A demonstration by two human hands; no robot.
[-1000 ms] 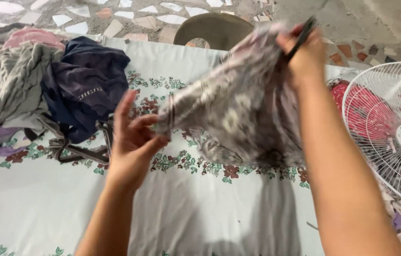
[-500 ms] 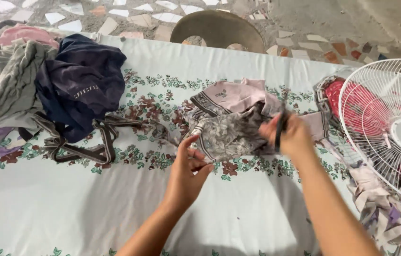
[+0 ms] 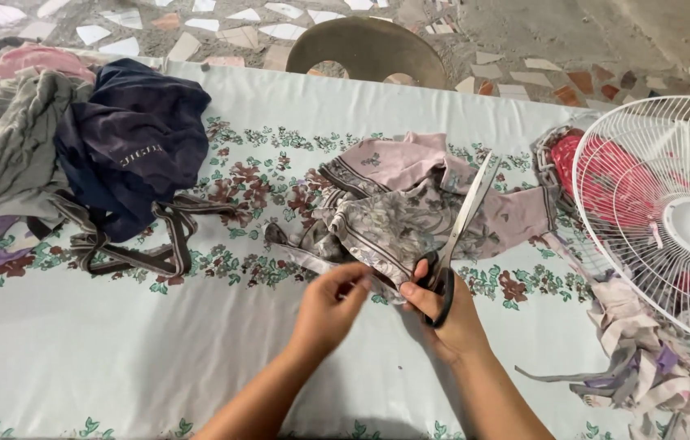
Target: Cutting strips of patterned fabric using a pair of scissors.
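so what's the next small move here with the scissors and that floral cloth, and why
Probably open the scissors and slide the blades onto the edge of the floral cloth: the right hand grips the handles with the blades shut, pointing up, while the left hand pinches the cloth's edge.

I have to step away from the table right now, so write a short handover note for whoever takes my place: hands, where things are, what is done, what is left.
Right hand: fingers through the handles of the black-handled scissors, blades closed and pointing up over the cloth.
Left hand: pinching the near edge of the floral patterned garment, which lies crumpled mid-table on the flowered tablecloth.
Nearby: navy garment and grey clothes piled at the far left; cut strips and scraps heaped at the right beside the white fan.
Done: some cloth is already in strips.
Left: the floral garment looks uncut; the left pile is untouched.
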